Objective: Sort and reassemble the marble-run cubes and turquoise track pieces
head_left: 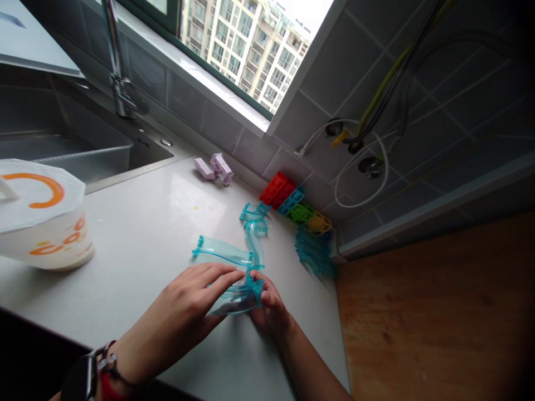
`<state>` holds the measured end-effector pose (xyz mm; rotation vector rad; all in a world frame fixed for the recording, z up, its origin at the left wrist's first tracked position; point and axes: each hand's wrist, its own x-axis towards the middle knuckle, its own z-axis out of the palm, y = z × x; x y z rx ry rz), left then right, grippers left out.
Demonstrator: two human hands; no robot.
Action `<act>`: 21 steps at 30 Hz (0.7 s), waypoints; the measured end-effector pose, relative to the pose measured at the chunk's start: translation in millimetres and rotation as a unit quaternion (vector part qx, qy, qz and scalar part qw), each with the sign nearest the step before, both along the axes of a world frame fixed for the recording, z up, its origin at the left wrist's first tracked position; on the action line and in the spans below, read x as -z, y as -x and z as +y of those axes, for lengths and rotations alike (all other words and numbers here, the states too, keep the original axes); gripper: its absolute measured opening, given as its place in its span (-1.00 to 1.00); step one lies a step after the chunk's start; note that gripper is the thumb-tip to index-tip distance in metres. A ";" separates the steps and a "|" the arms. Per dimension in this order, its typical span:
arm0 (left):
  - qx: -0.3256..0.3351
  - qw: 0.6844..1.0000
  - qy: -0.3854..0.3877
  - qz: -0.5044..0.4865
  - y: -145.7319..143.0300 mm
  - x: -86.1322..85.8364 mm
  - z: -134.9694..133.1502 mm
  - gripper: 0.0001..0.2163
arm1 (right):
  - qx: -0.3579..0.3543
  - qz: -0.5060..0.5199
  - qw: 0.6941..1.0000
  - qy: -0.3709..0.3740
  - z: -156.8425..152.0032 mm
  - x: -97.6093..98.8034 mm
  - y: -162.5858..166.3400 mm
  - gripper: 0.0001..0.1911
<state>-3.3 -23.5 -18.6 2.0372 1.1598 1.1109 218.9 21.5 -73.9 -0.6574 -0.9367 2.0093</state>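
A see-through teal plastic track piece (pixel 239 305) is held low over the counter between my two hands. My left hand (pixel 190 298) has its fingers bent over the top and left side of it, with the thumb below. My right hand (pixel 271 309) grips its right end, where the connector tabs show. Just beyond my fingers lies a flat teal track piece (pixel 223 252). A curved teal track piece (pixel 254 245) runs away from it towards another teal piece (pixel 256 213). My fingers partly hide where the held piece meets the others.
Red (pixel 278 190), blue, green and yellow open blocks stand in a row by the wall, near stacked teal pieces (pixel 312 250). Lilac pieces (pixel 214 169) lie at the back. A white tub (pixel 45 223) stands left, before the sink (pixel 137 150) and tap (pixel 121 94). Cables (pixel 384 94) hang right.
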 end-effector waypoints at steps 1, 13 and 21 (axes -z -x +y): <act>0.003 1.000 0.003 -0.006 -1.2 1.0 0.0 -0.58 | -0.004 -0.001 1.000 -0.008 -0.2 -0.3 0.5 -0.42; -0.008 0.965 0.201 -0.168 -3.5 4.1 13.2 -0.64 | -0.006 -0.056 0.995 -0.078 0.5 0.3 5.9 -0.56; 0.036 0.977 0.156 -0.144 -23.5 10.6 14.0 -0.61 | 0.019 -0.158 0.972 -0.172 -3.2 -14.5 6.1 -0.72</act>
